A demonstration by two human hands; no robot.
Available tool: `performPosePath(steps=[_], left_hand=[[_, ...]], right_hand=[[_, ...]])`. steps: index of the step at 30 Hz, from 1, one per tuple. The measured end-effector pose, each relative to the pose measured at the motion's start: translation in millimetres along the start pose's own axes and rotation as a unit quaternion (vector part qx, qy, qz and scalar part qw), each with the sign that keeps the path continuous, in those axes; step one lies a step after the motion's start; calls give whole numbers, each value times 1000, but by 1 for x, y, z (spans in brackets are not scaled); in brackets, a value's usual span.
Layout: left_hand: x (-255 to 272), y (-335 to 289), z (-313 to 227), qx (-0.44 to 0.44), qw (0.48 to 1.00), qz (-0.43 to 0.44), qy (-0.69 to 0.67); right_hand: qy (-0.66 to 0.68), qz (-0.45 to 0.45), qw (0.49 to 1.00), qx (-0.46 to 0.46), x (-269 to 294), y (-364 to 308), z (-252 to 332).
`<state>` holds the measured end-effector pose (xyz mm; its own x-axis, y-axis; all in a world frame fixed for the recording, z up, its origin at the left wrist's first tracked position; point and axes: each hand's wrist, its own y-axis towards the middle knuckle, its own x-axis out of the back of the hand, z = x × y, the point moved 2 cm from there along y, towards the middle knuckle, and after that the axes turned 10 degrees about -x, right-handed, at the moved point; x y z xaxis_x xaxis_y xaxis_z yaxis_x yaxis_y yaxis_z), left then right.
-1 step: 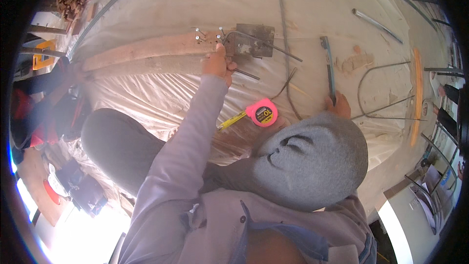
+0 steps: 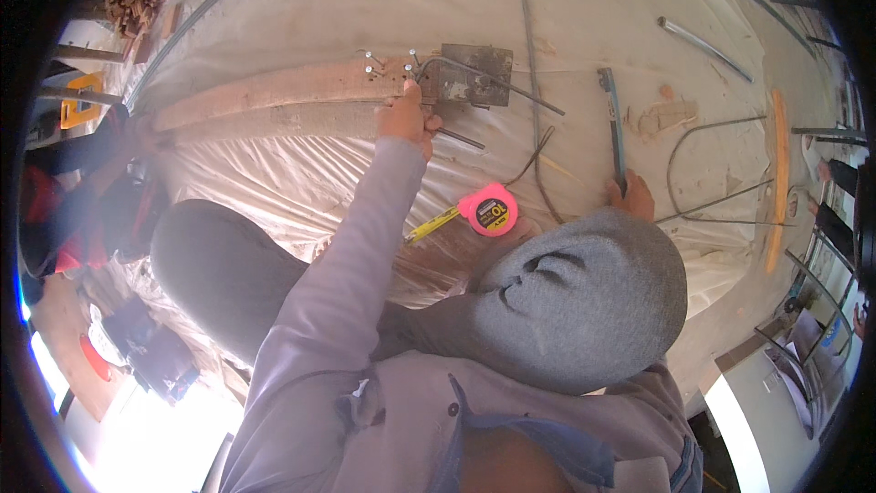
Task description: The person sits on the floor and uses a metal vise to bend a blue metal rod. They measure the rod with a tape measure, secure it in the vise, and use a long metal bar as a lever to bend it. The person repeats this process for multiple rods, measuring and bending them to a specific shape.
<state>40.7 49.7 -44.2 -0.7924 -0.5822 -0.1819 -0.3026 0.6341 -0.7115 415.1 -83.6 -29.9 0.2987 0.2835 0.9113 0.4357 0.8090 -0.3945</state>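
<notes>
My left hand (image 2: 406, 119) is closed at the near edge of a wooden beam, around a thin bent steel rod (image 2: 502, 85). The rod curves by several upright nails (image 2: 409, 68) in the beam (image 2: 301, 84), and its long leg slants right over a dark metal plate (image 2: 493, 62). A straight rod end (image 2: 464, 139) juts from beside the same hand; I cannot tell whether it is the same rod. Farther right, my right hand (image 2: 636, 198) is closed on the lower end of a long, slim hand tool (image 2: 615, 132) with a blue-grey handle. My knee partly hides that hand.
A pink tape measure (image 2: 490, 210), its yellow blade partly out, lies between my legs. Around it are plastic sheeting (image 2: 584, 18), bent rods (image 2: 673, 160), a metal tube (image 2: 703, 47) and a wooden strip (image 2: 778, 178). Another person's arm (image 2: 100, 151) is at the beam's left end.
</notes>
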Motion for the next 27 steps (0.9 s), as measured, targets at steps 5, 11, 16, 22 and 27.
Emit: performPosePath(steps=[5,11,16,22,27], left_hand=[[-11,-4,-6,-10,996,-77,37],[-8,-2,-7,-20,995,-42,86],[-20,-16,-20,18,996,-37,77],[-1,-4,0,-16,999,-10,-28],[0,-15,3,-16,996,36,-86]], right_hand=[[-56,25,997,-38,23,-5,26],[100,-148,969,172,19,25,55],[160,-24,956,247,24,30,171],[165,-43,953,248,17,24,191],[161,-40,960,224,17,23,193]])
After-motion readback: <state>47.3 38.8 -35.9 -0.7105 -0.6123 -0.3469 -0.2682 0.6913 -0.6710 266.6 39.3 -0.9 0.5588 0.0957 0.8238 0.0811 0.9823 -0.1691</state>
